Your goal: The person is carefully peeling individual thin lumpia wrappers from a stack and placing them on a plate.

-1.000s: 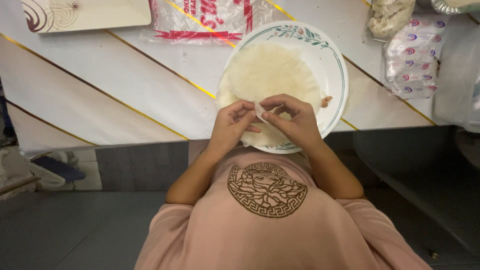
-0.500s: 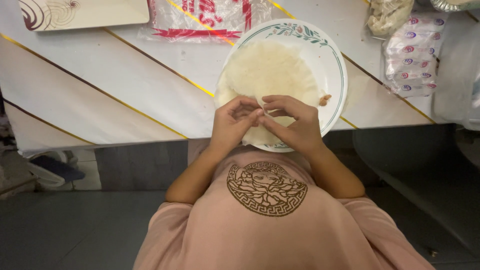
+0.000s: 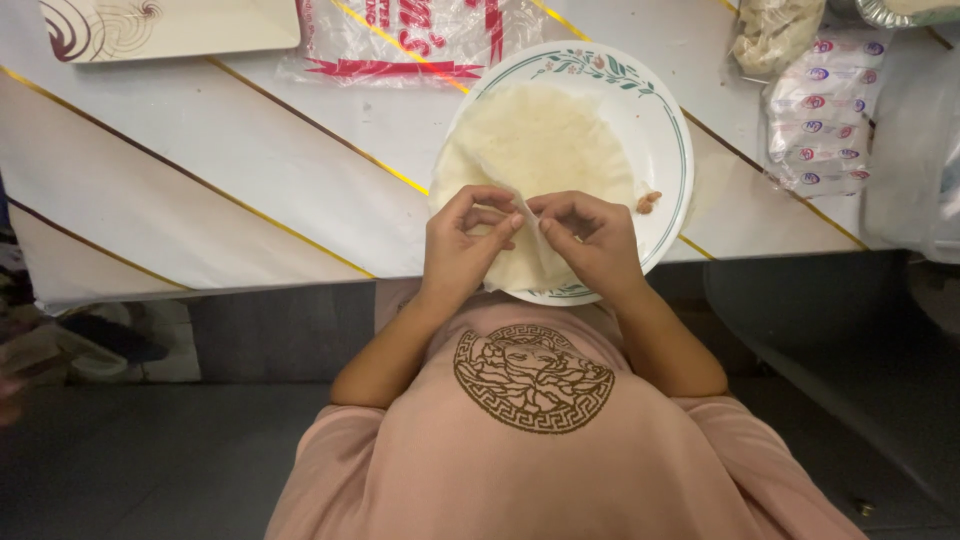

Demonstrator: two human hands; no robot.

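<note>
While both hands, left hand [image 3: 462, 250] and right hand [image 3: 590, 240], pinch shut on the thin pale round wrapper sheet [image 3: 535, 150] (lower centre of frame, on the white floral-rimmed plate [image 3: 665, 130]), peeling seems underway, wanting gentle, even pull.

Surface: white table [image 3: 250, 170] with thin gold diagonal stripes and beige wedges; near edge runs across the middle of the view.
Centre: round white plate [image 3: 668, 130] with green rim line and floral sprig, overhanging the near edge slightly.
Far left: cream tray [image 3: 200, 25] with brown swirl print, cut off by the top edge.
Far middle: clear plastic bag [image 3: 420, 45] with red print, lying flat, just beyond the plate.
Right: printed plastic packet [image 3: 825, 115], near the plate; a clear bag of pale contents [image 3: 775, 30] beyond it.
</note>
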